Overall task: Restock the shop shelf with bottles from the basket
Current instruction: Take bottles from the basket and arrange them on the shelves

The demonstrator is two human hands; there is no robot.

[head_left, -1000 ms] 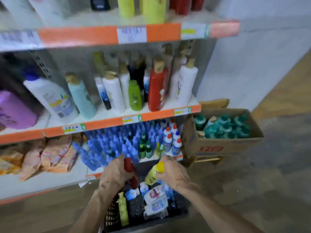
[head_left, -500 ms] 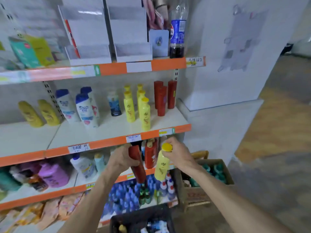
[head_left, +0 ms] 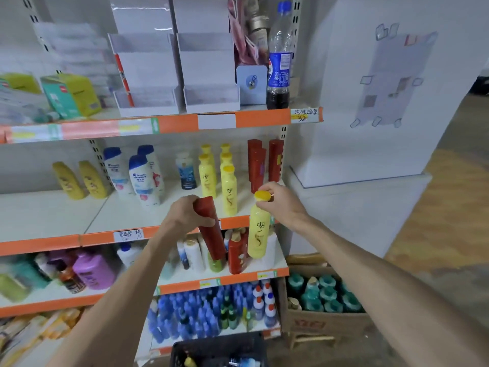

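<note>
While it hangs from my right hand, yellow bottle (head_left: 258, 234): smooth plastic, probably full and moderately heavy. A pinch at the cap lets it swing, so I judge a grip round the body safer for setting it down. It hangs just in front of the shelf's orange edge, cap about level with the board.
Red bottle (head_left: 211, 231): tall, slim, stiff and glossy, likely slippery and quick to topple once stood. It leans slightly, just left of the yellow bottle, also in front of the edge.
Right hand (head_left: 283, 205): fingertips pinch the yellow cap from above, forearm reaching up from the near right.
Left hand (head_left: 182, 215): curled round the red bottle's upper part, thumb across its front.
Shelf (head_left: 127, 215): matching yellow bottles (head_left: 229, 192) stand in rows farther back, and the red ones (head_left: 258, 165) at far right.
Basket (head_left: 219, 348): low and near, with more items inside.
</note>
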